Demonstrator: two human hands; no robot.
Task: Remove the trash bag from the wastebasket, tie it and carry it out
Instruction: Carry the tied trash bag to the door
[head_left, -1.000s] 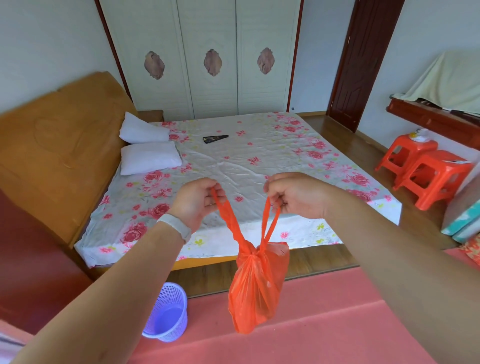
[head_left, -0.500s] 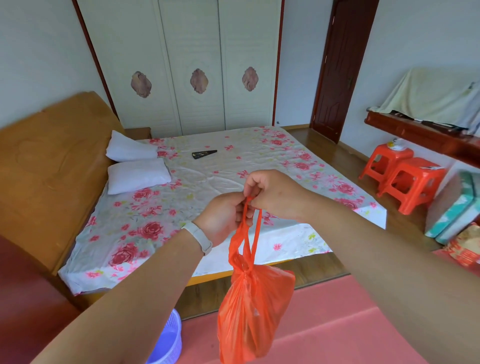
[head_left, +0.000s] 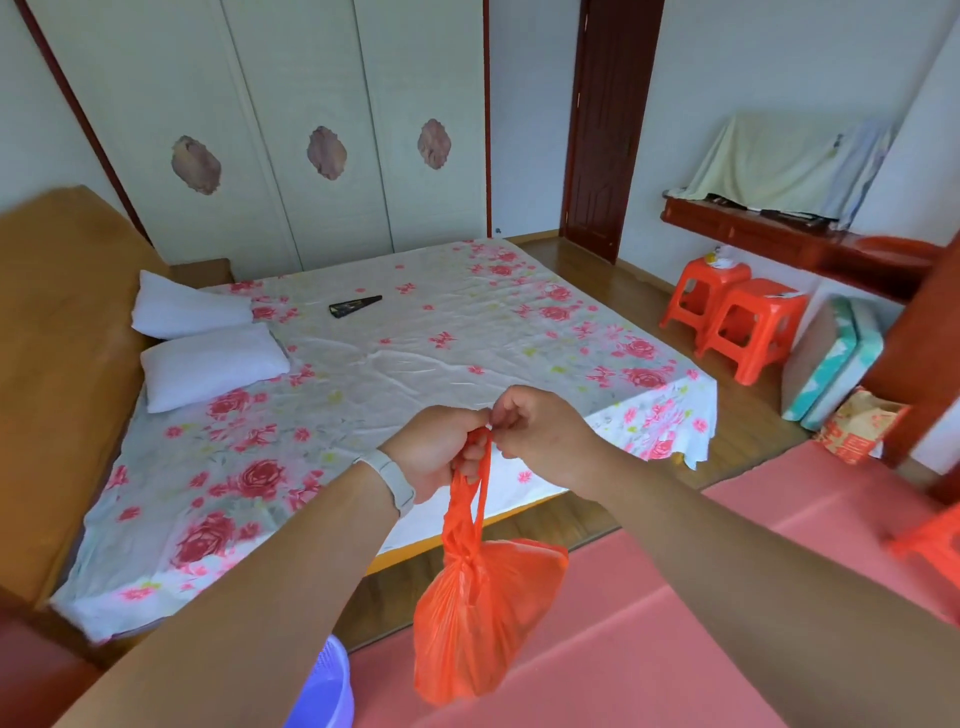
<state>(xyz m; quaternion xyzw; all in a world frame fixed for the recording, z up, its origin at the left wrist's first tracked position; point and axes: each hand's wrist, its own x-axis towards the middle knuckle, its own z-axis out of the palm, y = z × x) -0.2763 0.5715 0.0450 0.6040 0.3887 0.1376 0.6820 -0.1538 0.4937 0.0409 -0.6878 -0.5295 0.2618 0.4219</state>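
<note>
An orange trash bag (head_left: 480, 618) hangs in the air in front of me, knotted once at its neck, its two handle strips running up into my hands. My left hand (head_left: 436, 449), with a white wristband, and my right hand (head_left: 540, 431) pinch the strip ends and touch each other at the fingertips. The purple wastebasket (head_left: 324, 686) stands on the floor below my left forearm, which hides most of it; it holds no bag.
A bed (head_left: 363, 374) with a flowered sheet and two white pillows lies ahead. A dark door (head_left: 608, 130) stands at the far right beside the wardrobe. Two orange stools (head_left: 737, 322) sit by the right wall. A pink mat (head_left: 649, 623) covers the near floor.
My hands were spread apart with the handle strips held wide; they have come together until the fingertips meet. The view has shifted right, so the wastebasket sits lower and further left.
</note>
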